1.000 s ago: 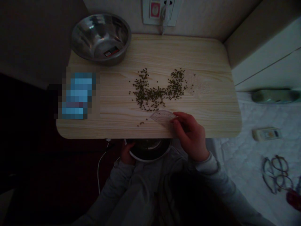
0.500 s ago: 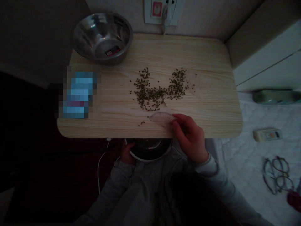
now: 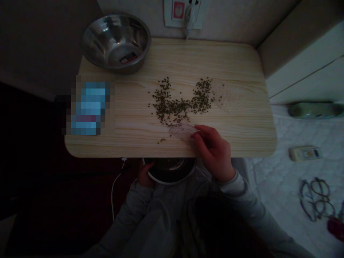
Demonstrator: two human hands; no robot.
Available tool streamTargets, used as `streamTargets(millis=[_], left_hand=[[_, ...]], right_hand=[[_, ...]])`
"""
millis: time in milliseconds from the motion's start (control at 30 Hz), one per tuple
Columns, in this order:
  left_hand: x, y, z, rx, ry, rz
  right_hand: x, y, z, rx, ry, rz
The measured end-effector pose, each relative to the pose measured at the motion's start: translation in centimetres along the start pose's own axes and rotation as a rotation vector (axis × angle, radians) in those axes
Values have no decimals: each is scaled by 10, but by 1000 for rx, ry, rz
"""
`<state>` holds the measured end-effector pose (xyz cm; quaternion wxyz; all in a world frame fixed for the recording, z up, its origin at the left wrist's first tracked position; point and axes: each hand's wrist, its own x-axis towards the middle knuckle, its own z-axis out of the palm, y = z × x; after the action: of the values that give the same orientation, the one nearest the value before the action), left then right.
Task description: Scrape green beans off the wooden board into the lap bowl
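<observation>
My right hand [image 3: 213, 150] pinches a clear half-round plastic protractor [image 3: 181, 130], held flat-edge down on the wooden table [image 3: 242, 136] just below a scatter of small dark green beans [image 3: 180, 102]. A few stray beans [image 3: 161, 140] lie left of the protractor. Below the table's front edge, my left hand [image 3: 145, 175] grips the rim of a dark bowl [image 3: 172, 170] held under the edge. A patch of pale grains [image 3: 225, 96] lies right of the beans.
An empty steel bowl [image 3: 116, 41] sits at the table's back left. A blurred blue item [image 3: 88, 107] lies at the left edge. A wall socket [image 3: 185, 12] is behind. On the white bedding at right lie a remote [image 3: 305, 153] and eyeglasses [image 3: 317, 200].
My right hand has slid the protractor a little away from the front edge, up toward the bean scatter. The left hand and bowl have stayed put.
</observation>
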<state>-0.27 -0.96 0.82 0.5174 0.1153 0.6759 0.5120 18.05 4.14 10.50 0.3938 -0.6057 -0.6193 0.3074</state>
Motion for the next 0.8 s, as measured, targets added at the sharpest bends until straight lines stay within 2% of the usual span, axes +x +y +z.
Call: streamTargets(millis=[200,367,633,800], left_hand=[[-4,7,8,-99,-104,-82],[-8,11,8,-51,-57,-18],[-8,1,-8,73,-41,183],[-8,-4,-13,72,-39,192]], right_hand=[[1,-2,1,-59,-75,-39],[1,-2,1,-122,-132,-74],[3,-2,2,-207,-161,-175],[4,-4,1,-190,-194,-175]])
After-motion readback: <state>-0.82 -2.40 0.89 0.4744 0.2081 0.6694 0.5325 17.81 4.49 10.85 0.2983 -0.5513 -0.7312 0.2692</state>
